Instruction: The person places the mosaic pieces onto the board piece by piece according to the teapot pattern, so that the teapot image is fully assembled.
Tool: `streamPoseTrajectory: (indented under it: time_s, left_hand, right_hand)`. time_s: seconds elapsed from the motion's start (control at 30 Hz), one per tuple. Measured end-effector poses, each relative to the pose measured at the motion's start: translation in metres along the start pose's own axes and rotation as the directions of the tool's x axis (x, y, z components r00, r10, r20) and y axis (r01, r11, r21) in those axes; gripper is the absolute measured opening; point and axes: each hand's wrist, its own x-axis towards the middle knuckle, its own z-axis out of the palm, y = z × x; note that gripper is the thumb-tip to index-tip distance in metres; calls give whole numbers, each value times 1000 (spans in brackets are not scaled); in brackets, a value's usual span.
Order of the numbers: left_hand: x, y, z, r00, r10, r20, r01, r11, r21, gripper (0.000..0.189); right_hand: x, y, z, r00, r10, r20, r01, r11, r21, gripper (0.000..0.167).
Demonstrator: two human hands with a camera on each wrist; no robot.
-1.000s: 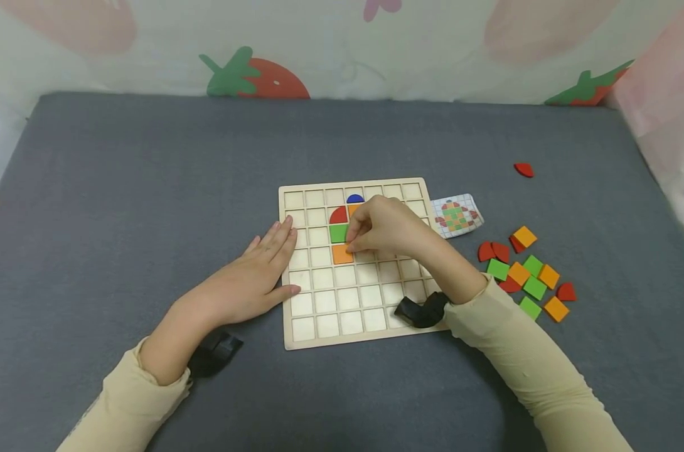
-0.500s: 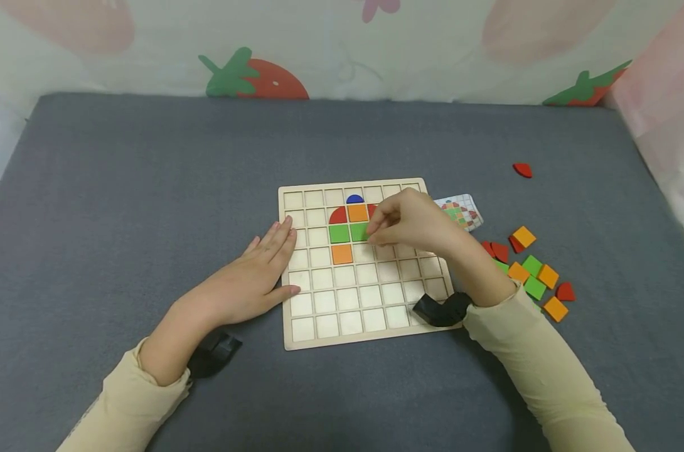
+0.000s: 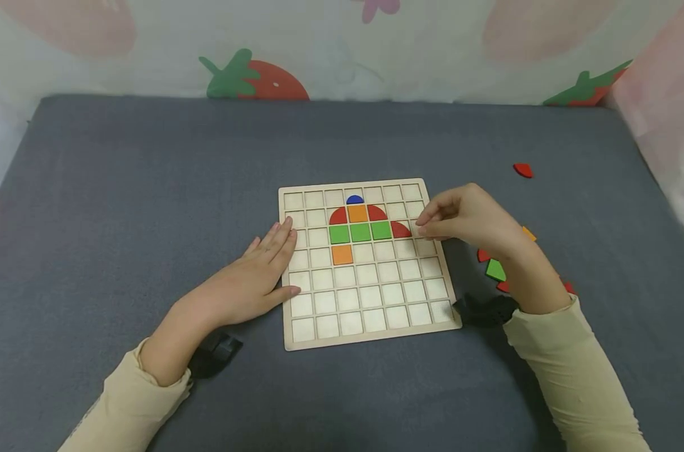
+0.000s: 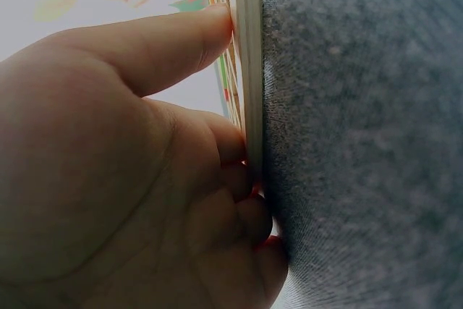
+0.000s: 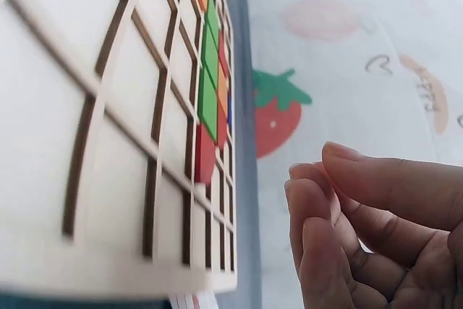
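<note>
The wooden grid board (image 3: 367,337) lies on the grey cloth. Its upper cells hold a blue half-round piece (image 3: 355,199), several red quarter-round pieces (image 3: 400,230), a row of green squares (image 3: 360,232) and two orange squares (image 3: 342,254). My left hand (image 3: 246,276) lies flat with straight fingers, fingertips on the board's left edge; the left wrist view shows its thumb (image 4: 181,41) against the rim. My right hand (image 3: 466,216) hovers over the board's right edge. In the right wrist view its fingers (image 5: 307,208) are loosely curled, with nothing between them and the thumb.
Right of the board are loose pieces, partly hidden by my right arm, among them a green one (image 3: 495,270). A lone red quarter-round (image 3: 523,170) lies farther back. Behind the table hangs a curtain (image 3: 432,50) with strawberry prints.
My right hand has moved right across the board, uncovering green squares and red quarter-rounds in the grid. It now hides the printed card and part of the loose pieces. My left hand stays put.
</note>
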Motion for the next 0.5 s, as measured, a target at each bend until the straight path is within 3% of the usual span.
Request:
streamPoseTrajectory:
  time_s: [0.27,0.5]
  left_hand:
    - [-1,0,-1,1000,-2,7,2,1000,-1,78]
    - [-1,0,-2,1000,-4,7,4,1000,-4,78]
  right_hand:
    - [-13,13,-16,999,15,-43,-14,1000,20,22]
    - [-24,30,-30,999,29,-46,-32,996,-82,21]
